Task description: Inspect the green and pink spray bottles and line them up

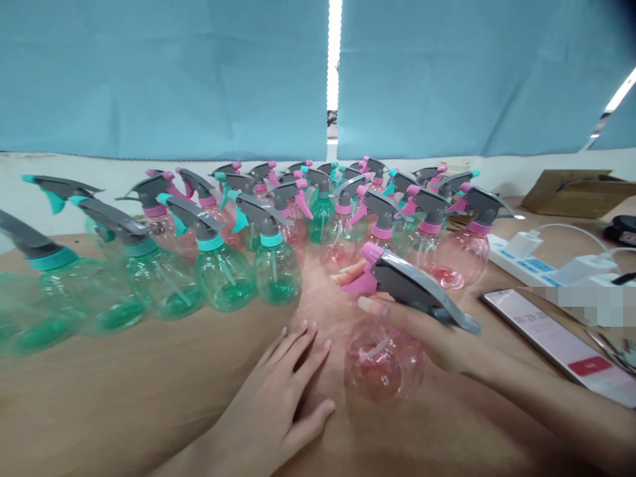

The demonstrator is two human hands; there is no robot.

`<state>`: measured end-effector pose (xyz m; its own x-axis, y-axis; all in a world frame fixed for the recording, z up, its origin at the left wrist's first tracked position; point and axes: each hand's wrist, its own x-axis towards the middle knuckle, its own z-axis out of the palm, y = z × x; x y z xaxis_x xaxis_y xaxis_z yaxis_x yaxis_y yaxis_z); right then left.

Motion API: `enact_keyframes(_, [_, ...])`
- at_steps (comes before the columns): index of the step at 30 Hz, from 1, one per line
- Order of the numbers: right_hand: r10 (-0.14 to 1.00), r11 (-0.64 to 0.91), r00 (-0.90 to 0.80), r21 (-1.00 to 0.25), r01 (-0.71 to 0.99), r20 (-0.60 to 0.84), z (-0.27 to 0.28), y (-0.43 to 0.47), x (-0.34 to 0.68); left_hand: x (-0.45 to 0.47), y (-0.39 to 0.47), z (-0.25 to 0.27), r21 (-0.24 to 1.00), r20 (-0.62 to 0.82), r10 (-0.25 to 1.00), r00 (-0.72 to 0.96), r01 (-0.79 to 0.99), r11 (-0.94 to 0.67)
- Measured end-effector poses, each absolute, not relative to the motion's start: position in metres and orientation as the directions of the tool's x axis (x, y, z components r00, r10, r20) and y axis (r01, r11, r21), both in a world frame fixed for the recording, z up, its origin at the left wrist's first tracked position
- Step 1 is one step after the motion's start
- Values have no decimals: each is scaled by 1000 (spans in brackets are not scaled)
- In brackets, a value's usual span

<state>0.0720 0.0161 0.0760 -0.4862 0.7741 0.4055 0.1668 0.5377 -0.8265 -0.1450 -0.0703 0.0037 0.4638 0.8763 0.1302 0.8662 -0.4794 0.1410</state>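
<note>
A pink spray bottle [382, 371] with a grey and pink trigger head is in front of me, its round clear body low over the table. My right hand [427, 324] is closed round its neck just below the head, with the fingers partly hidden behind it. Fingers spread, my left hand [283, 381] lies flat on the wooden table [163, 391], to the left of this bottle and holding nothing. Beyond the left hand stands a green spray bottle [278, 271] with a turquoise collar. Another pink spray bottle [464, 255] stands behind my right hand.
Several green and pink spray bottles crowd the back and left of the table. On the right are a phone [556, 344], a white power strip [529, 265] with plugs and cables, and a cardboard box [571, 193]. Blue curtains [163, 79] hang behind.
</note>
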Motion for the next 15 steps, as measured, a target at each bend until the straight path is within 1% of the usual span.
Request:
enact_keyframes(2, [770,548,-483,-820,167,416,78,16,72,-145,-71,4,142,115,881,459,870,-472])
enact_keyframes(5, [781,527,-493,-827,193,383,80,16,72,-145,-71,5,136,107,880,463,870,-475])
enact_keyframes(10, [751,551,-515,-822,145,412,81,16,72,-144,-70,6,157,116,881,458,868,-472])
enact_keyframes(15, [755,551,-517,-818,165,404,80,17,72,-144,-71,8,169,115,888,445,872,-459])
